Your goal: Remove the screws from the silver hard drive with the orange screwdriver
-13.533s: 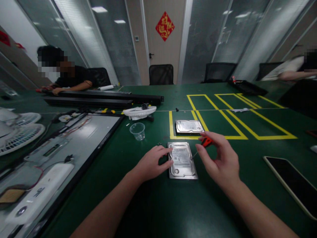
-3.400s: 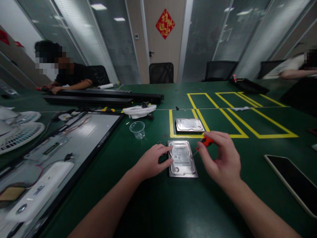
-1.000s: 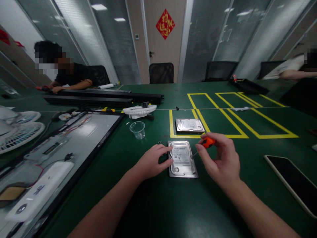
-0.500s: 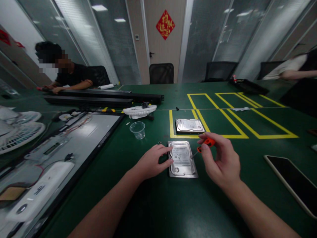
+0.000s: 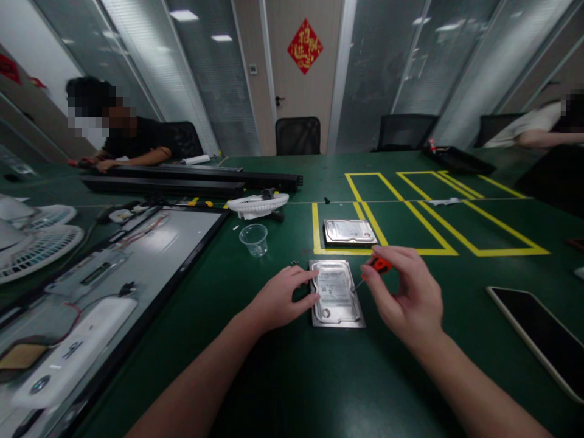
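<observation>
A silver hard drive [image 5: 336,298] with a white label lies flat on the green table. My left hand [image 5: 285,295] rests at its left edge, thumb and index finger apart and touching the drive. An orange and black screwdriver [image 5: 379,265] is pinched in my right hand [image 5: 408,292], its thin shaft slanting down to the drive's right edge. Behind, a second hard drive [image 5: 350,232] sits within a yellow tape outline. A clear plastic cup [image 5: 254,239] stands to the left of the drives, and small dark screws [image 5: 294,263] lie just beyond my left fingers.
A large panel with electronics [image 5: 114,267] fills the left side. White fan parts [image 5: 258,205] and long black bars [image 5: 191,181] lie farther back. A phone [image 5: 538,334] is at the right. One person [image 5: 137,137] sits across at left, another [image 5: 533,125] at far right.
My right thumb and fingers have shifted slightly left on the screwdriver, and its handle has turned a little. My left hand and both drives stay in place.
</observation>
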The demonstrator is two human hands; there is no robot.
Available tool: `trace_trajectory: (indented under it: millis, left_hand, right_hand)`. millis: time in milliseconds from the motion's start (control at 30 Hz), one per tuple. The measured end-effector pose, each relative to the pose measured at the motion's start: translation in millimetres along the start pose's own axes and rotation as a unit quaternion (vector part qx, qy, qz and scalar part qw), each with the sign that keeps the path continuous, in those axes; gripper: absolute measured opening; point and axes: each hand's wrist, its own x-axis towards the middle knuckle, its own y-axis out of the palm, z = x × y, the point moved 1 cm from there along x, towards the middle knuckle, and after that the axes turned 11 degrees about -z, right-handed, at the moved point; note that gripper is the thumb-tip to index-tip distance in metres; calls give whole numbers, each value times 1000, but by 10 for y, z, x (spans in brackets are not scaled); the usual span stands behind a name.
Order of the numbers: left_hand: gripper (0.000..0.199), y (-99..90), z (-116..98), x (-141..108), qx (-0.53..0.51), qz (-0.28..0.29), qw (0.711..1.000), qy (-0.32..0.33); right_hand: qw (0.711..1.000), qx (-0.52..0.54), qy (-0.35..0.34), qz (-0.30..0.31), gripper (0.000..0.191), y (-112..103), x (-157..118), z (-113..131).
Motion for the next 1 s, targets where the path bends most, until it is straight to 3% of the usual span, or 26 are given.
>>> trace_trajectory:
  millis: [300, 533, 633, 800, 900, 1000]
  left_hand:
    - [50, 1, 6, 2, 8, 2, 1000, -1]
    - [50, 15, 22, -4, 3, -2, 1000, 4]
    - [50, 9, 16, -1, 0, -2, 1000, 3]
    - [51, -2, 7, 1, 1, 0, 1000, -1]
    - [50, 0, 13, -1, 3, 0, 1000, -2]
    - [50, 5, 19, -3, 4, -1, 1000, -2]
  right_hand:
    - [995, 49, 82, 31, 49, -23, -63, -13]
    - [1000, -9, -5, 6, 48, -16, 33, 27]
    - [1000, -20, -12, 3, 49, -8, 45, 26]
    - [999, 8, 33, 1, 58, 10, -52, -29]
    - [997, 19, 77, -9, 55, 10, -100, -42]
    - [997, 18, 80, 1, 50, -4, -89, -20]
